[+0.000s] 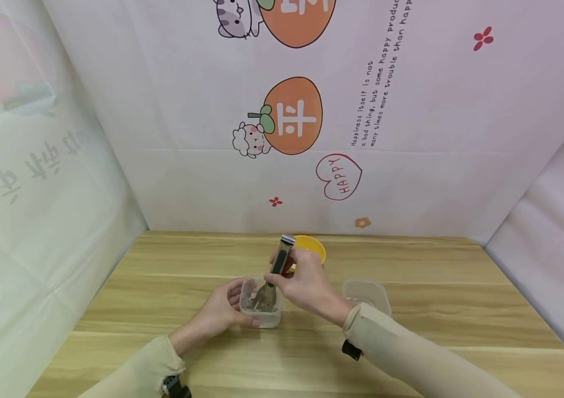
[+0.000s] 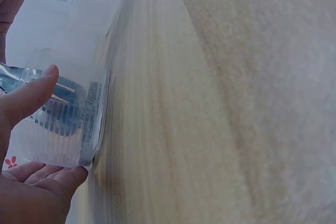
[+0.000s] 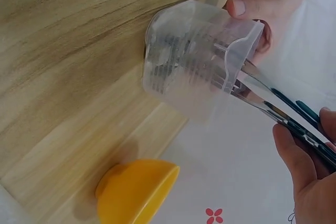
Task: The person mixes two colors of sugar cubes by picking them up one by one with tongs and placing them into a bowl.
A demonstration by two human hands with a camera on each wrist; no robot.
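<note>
A clear plastic container (image 1: 269, 320) stands on the wooden table. My left hand (image 1: 219, 309) grips it from the left, with the thumb along the near side and the fingers along the other. My right hand (image 1: 306, 279) holds metal tongs (image 3: 283, 121) with dark green handles between thumb and fingers. Their slotted tips reach down inside the container, near its bottom. Through the cloudy wall in the right wrist view, I cannot tell whether anything lies between the tips. Just behind the right hand is a yellow bowl (image 3: 134, 190), partly covered by that hand in the head view.
To the right lies a clear plastic piece (image 1: 368, 293), perhaps a lid or second container, partly hidden by the right wrist. A printed white cloth (image 1: 187, 182) rises behind the wooden table (image 1: 436, 309), with white cloth on both sides.
</note>
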